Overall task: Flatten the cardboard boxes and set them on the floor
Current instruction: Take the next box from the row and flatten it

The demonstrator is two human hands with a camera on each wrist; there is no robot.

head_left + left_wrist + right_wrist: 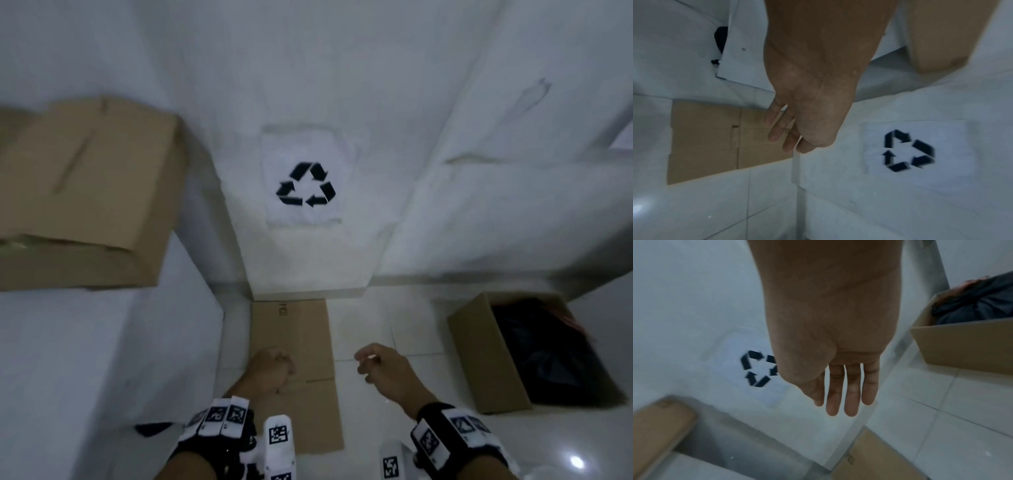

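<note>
A flattened cardboard box [298,335] lies on the tiled floor against the wall, below a recycling sign [306,185]. My left hand [274,368] hovers over its left part with fingers loosely curled and holds nothing; the left wrist view shows the hand [785,129] hanging above the flat cardboard [705,138]. To the right of the sheet, my right hand [373,363] is empty over bare tiles, and its fingers [844,394] look straight in the right wrist view. An unflattened brown box [85,192] rests on a white surface at upper left.
An open cardboard box [479,353] holding a black bag [541,349] stands on the floor at right. The white table [68,359] on the left borders the flat sheet. Pale tiles [394,329] run between the sheet and the open box.
</note>
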